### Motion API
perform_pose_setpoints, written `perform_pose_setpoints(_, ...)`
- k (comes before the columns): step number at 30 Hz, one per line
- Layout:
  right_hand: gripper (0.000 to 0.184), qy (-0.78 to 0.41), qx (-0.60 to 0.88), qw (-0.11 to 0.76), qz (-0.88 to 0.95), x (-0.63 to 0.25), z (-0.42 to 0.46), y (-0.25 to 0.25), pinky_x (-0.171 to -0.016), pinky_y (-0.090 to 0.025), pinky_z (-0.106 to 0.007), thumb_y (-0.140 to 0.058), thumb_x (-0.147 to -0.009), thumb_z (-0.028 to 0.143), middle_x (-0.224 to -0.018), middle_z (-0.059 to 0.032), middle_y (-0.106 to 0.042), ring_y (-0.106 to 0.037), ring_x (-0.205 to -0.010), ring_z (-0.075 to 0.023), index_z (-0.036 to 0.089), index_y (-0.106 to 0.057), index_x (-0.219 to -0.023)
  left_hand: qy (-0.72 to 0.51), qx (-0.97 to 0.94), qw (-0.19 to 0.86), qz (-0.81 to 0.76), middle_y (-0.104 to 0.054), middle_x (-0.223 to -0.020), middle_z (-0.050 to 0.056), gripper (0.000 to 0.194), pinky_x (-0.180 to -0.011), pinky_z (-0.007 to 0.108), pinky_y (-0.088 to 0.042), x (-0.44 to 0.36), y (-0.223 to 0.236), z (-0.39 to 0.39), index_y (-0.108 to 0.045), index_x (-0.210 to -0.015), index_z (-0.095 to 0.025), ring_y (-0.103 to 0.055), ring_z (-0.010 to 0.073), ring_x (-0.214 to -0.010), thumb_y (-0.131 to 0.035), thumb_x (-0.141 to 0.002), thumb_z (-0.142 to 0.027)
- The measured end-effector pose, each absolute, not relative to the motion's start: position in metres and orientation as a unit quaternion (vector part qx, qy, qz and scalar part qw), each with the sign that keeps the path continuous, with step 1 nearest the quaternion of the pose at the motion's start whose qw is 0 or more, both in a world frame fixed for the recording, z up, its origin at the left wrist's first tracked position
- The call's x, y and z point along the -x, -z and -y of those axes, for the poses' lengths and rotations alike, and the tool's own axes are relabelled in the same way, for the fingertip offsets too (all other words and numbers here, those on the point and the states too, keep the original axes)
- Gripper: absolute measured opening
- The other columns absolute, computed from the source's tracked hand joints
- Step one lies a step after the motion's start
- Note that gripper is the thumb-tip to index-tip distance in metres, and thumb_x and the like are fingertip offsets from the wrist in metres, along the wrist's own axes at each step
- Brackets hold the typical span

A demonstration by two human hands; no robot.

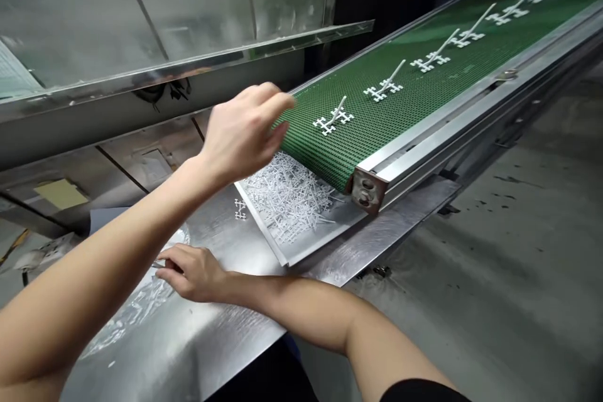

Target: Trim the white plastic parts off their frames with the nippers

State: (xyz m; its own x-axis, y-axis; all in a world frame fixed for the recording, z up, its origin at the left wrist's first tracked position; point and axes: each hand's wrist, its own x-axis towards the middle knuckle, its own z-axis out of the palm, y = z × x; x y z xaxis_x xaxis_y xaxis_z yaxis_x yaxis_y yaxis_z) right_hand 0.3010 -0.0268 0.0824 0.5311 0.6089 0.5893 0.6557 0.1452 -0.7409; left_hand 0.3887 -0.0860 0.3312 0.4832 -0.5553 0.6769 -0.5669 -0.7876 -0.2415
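My left hand [249,129] hangs beside the lower end of the green conveyor belt [325,157], above a metal tray [343,226]. Its fingers are loosely curled, with a gap between thumb and forefinger, and nothing shows in them. My right hand [191,271], under the left forearm, is closed in a pinch over a clear plastic bag [136,314]. What it pinches is mostly hidden; only a small greyish edge shows at the fingertips. Many thin white plastic pieces [292,201] lie heaped in the tray. The nearest white branched plastic part [333,116] rests on the belt.
Several more branched parts [384,83] lie in a row up the belt. One flat white piece [240,209] sits on the steel table [226,326] left of the tray. A metal rail [424,144] edges the conveyor. Behind runs a metal ledge [188,66].
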Motion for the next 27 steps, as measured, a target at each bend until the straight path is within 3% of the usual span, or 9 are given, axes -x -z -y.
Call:
perform_pose_setpoints(3,0.018,0.031,0.672,0.567,0.475,-0.305,0.029,-0.085,-0.084,-0.053,-0.028,-0.074,-0.106,0.036,-0.106,-0.0017,-0.079,-0.073,-0.095,-0.02,0.024,-0.071,-0.119,-0.377,-0.831,-0.058,0.405,-0.064,-0.144,0.01,0.041,-0.094,0.041,-0.057,-0.405,-0.348,0.137,-0.063,-0.147,-0.024,-0.066,0.031,-0.13,-0.051,-0.107,-0.021)
perform_pose_setpoints(5,0.018,0.036,0.68,0.561,0.47,-0.307,0.03,-0.087,-0.082,-0.053,-0.027,-0.075,-0.106,0.037,-0.106,-0.0021,-0.079,-0.072,-0.093,-0.02,0.023,-0.072,-0.117,-0.361,-0.818,-0.094,0.437,-0.064,-0.144,0.013,0.042,-0.094,0.041,-0.055,-0.416,-0.349,0.158,-0.064,-0.145,-0.023,-0.065,0.032,-0.129,-0.056,-0.104,-0.017)
perform_pose_setpoints(9,0.017,0.041,0.681,0.556,0.475,-0.306,0.032,-0.089,-0.081,-0.052,-0.026,-0.078,-0.105,0.036,-0.103,-0.0008,-0.079,-0.071,-0.089,-0.0186,0.022,-0.073,-0.114,-0.331,-0.822,-0.118,0.448,-0.069,-0.117,0.016,0.02,-0.095,0.043,-0.051,-0.441,-0.34,0.167,-0.076,-0.118,-0.016,-0.066,0.0324,-0.116,-0.061,-0.104,-0.019)
perform_pose_setpoints(15,0.014,0.042,0.668,0.562,0.486,-0.301,0.037,-0.091,-0.079,-0.052,-0.025,-0.079,-0.104,0.028,-0.099,0.0007,-0.077,-0.069,-0.084,-0.016,0.021,-0.073,-0.114,-0.37,-0.835,-0.031,0.407,-0.067,-0.092,0.012,0.022,-0.093,0.046,-0.052,-0.459,-0.336,0.137,-0.076,-0.101,-0.014,-0.069,0.0301,-0.099,-0.056,-0.108,-0.022)
perform_pose_setpoints(21,0.016,0.016,0.656,0.586,0.475,-0.305,0.036,-0.088,-0.087,-0.056,-0.029,-0.074,-0.105,0.027,-0.101,-0.0034,-0.079,-0.072,-0.09,-0.019,0.021,-0.074,-0.12,-0.406,-0.861,0.066,0.3,-0.069,-0.084,0.006,0.018,-0.088,0.04,-0.056,-0.367,-0.326,0.054,-0.073,-0.113,-0.018,-0.074,0.0261,-0.094,-0.057,-0.107,-0.019)
perform_pose_setpoints(25,0.017,-0.022,0.636,0.619,0.46,-0.306,0.035,-0.084,-0.089,-0.057,-0.034,-0.068,-0.104,0.028,-0.102,-0.0076,-0.079,-0.074,-0.093,-0.0234,0.02,-0.074,-0.118,-0.383,-0.893,0.149,0.185,-0.078,-0.094,0.004,0.023,-0.081,0.029,-0.06,-0.267,-0.29,-0.014,-0.072,-0.125,-0.018,-0.077,0.0168,-0.085,-0.053,-0.113,-0.025)
perform_pose_setpoints(27,0.026,-0.052,0.625,0.631,0.457,-0.306,0.037,-0.081,-0.084,-0.058,-0.034,-0.066,-0.105,0.031,-0.1,-0.0058,-0.078,-0.075,-0.087,-0.0225,0.021,-0.071,-0.129,-0.362,-0.904,0.182,0.139,-0.081,-0.101,0.005,0.024,-0.079,0.025,-0.06,-0.224,-0.264,-0.041,-0.073,-0.126,-0.017,-0.078,0.0147,-0.084,-0.054,-0.114,-0.026)
